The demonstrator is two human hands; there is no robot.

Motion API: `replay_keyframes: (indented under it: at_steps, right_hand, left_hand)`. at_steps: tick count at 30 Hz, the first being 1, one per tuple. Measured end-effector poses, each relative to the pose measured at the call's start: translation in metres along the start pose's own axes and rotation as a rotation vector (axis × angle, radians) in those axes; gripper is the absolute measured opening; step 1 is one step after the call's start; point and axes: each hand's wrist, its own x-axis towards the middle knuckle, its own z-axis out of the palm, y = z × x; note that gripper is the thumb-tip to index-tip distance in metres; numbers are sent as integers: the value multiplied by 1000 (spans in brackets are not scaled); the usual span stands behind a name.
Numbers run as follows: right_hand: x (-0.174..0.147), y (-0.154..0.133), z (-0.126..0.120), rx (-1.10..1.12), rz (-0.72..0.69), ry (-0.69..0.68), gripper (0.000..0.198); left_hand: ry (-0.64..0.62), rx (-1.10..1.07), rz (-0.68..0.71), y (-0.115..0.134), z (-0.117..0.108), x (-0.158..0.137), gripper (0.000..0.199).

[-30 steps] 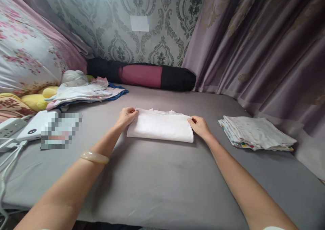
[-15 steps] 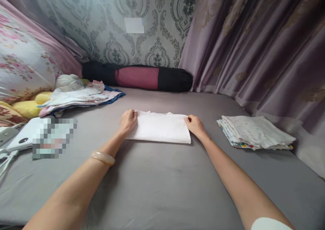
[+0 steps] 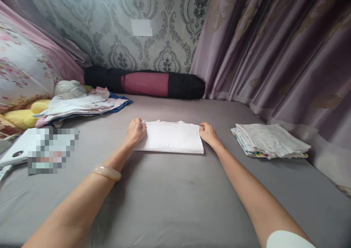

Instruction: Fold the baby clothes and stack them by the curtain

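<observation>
A white folded garment [image 3: 172, 138] lies flat on the grey bed sheet [image 3: 164, 197], its long side running left to right. Small snaps or buttons show along its far edge. My left hand [image 3: 136, 132] is closed on its far left corner, fingers curled and thumb hidden. At the far right corner, my right hand [image 3: 208, 133] pinches the edge between thumb and fingers. A pale bangle [image 3: 106, 172] circles my left wrist.
A stack of folded cloths [image 3: 270, 140] sits to the right, near the curtain [image 3: 233, 58]. Loose clothes [image 3: 82, 103] lie at the left, behind a white device [image 3: 24, 147] and a blurred-out item [image 3: 53, 151]. A black and maroon bolster-shaped bag [image 3: 145, 83] lies along the wall.
The view has shifted slightly, so things appear a little further left. Both hands keep hold of the garment's far corners, and the garment itself lies as before.
</observation>
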Motion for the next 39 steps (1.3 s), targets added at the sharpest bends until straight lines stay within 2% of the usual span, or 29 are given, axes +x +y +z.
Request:
replay_keyframes:
  at_steps: [3, 6, 10, 13, 18, 25, 39]
  right_hand:
    - [-5, -11, -7, -18, 5, 79, 39]
    - [-13, -35, -7, -32, -100, 119, 41]
    - [-28, -73, 11, -30, -332, 14, 42]
    - [-38, -91, 27, -42, -444, -41, 44]
    - [-51, -96, 41, -98, -455, -87, 50]
    - [-56, -91, 46, -131, -471, -73, 53]
    - [-57, -91, 45, -144, -457, -118, 54]
  left_hand:
    - [26, 52, 13, 9, -6, -2, 37]
    - [34, 64, 109, 27, -7, -6, 38]
    - [-32, 35, 340, 56, 1, -17, 33]
    - [-64, 38, 425, 72, 11, -28, 34]
    - [-100, 112, 419, 78, 24, -40, 40]
    - [-64, 139, 385, 74, 35, -47, 51]
    - [-133, 100, 310, 74, 37, -49, 53]
